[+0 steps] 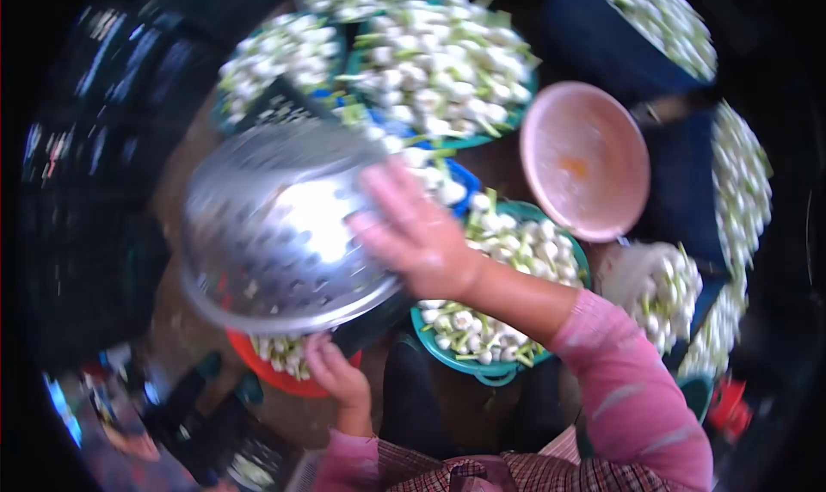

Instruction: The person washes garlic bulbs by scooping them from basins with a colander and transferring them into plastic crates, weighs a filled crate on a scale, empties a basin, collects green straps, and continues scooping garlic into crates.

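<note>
A shiny metal colander (292, 234) is tipped over, its perforated outside turned up toward me. My right hand (417, 234) grips its right side, the fingers blurred by motion. My left hand (337, 370) holds the near edge from below, and its fingertips are partly hidden. Beneath the colander, a dark green basket (280, 101) shows only in part. An orange-red basin (301, 387) holding white bulbs with short green stems sits under the near rim. To the right of my hands stands a teal basket (486, 372) full of the same bulbs.
More bulb-filled baskets (482, 139) stand ahead. A pink basin (538, 169) with some liquid is at the right, near large blue tubs (581, 36) of bulbs. A bag of bulbs (624, 273) lies below it. Another person's hand (138, 440) shows at lower left.
</note>
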`<state>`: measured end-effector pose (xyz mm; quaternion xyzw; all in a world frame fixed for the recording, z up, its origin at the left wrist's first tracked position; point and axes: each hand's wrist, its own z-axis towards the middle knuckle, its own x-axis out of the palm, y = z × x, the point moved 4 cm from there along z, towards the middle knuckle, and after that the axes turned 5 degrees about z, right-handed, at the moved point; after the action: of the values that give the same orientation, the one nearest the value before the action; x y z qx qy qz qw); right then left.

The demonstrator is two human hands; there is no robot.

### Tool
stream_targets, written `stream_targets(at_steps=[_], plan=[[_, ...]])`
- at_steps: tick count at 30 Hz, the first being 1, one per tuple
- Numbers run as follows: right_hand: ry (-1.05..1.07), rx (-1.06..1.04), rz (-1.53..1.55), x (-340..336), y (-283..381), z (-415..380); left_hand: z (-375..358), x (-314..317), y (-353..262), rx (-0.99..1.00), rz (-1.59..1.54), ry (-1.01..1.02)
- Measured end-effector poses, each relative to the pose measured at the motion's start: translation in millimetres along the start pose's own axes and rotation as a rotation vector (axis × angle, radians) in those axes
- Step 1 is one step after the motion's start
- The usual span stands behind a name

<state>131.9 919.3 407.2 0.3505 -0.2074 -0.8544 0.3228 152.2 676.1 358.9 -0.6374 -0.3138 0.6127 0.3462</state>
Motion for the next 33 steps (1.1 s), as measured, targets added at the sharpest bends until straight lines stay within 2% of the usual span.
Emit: stream_targets(at_steps=[1,2,3,4,6,8,9,10,11,13,15,16,18,19,20,21,22,24,25,26,28,32,33], plan=[[-0.034,-0.01,0.092,2,0,-7,11,4,6,0.002,0.032,-0.143],[-0.032,-0.027,0.079,2,3,-11,18,6,24,0.108,0.161,-0.142],[-0.026,0.007,0.078,6,4,-18,19,17,19,0.068,0.083,-0.024],[-0.002,0.122,0.168,12,1,-21,19,28,10,0.292,0.242,0.012],[-0.07,0.391,0.379,19,-17,-26,8,55,-1,0.578,0.514,0.204],[0.109,0.705,0.566,23,-36,-42,-4,80,6,0.57,0.532,0.385],[0.101,0.71,0.571,14,-43,-50,-6,91,14,0.527,0.648,0.489],[0.006,0.648,0.497,-4,-53,-62,-10,99,21,0.474,0.772,0.6],[-0.087,0.59,0.425,-24,-63,-74,-13,104,13,0.486,0.825,0.566],[-0.481,0.885,0.263,-60,-137,-155,-12,105,21,0.451,0.839,0.547],[-0.548,1.256,-0.212,-96,-206,-262,-14,107,26,0.435,0.878,0.486],[-0.312,1.425,-0.426,-104,-236,-313,-14,107,30,0.491,0.911,0.468],[-0.067,1.53,-0.62,-115,-267,-351,-15,113,29,0.518,0.872,0.426],[-0.048,1.531,-0.601,-111,-287,-363,-13,117,31,0.49,0.837,0.44],[0.152,1.582,-0.586,-99,-307,-374,-13,117,32,0.46,0.815,0.455],[0.363,1.623,-0.56,-84,-324,-387,-13,117,36,0.318,0.865,0.478],[0.468,1.702,-0.465,-74,-344,-402,-14,117,43,0.306,0.909,0.467],[0.553,1.654,-0.506,-61,-365,-402,-10,115,43,0.542,0.93,0.423],[0.488,1.653,-0.471,-59,-365,-402,-10,118,39,0.558,0.902,0.441],[0.484,1.64,-0.466,-56,-362,-404,-8,113,44,0.475,0.896,0.476],[0.417,1.475,-0.578,-71,-352,-398,-9,115,43,0.44,0.84,0.475],[0.341,1.487,-0.631,-137,-317,-354,-7,111,42,0.508,0.823,0.457],[0.358,1.399,-0.661,-160,-305,-336,-8,111,42,0.473,0.842,0.469]])
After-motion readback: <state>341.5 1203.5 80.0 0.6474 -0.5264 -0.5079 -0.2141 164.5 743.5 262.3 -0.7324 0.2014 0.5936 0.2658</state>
